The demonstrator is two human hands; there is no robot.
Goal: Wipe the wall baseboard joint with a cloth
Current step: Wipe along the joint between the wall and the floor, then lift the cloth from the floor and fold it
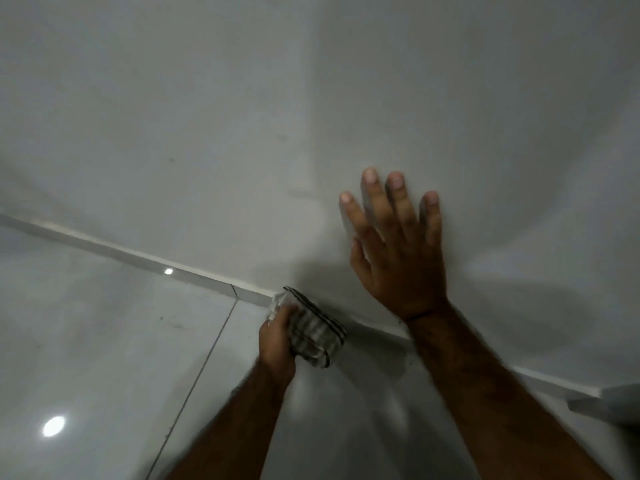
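Note:
A pale baseboard (138,256) runs diagonally from the left edge down to the lower right, where the white wall (207,116) meets the glossy tiled floor (104,341). My left hand (277,337) is shut on a bunched white cloth with dark stripes (313,329). The cloth presses against the baseboard joint near the frame's middle. My right hand (398,244) lies flat on the wall above the baseboard, fingers spread, holding nothing. My right forearm hides part of the baseboard.
A grout line (194,379) crosses the floor tiles from the baseboard toward the bottom edge. Ceiling lights reflect on the floor at lower left. A grey object (613,403) sits at the right edge by the baseboard.

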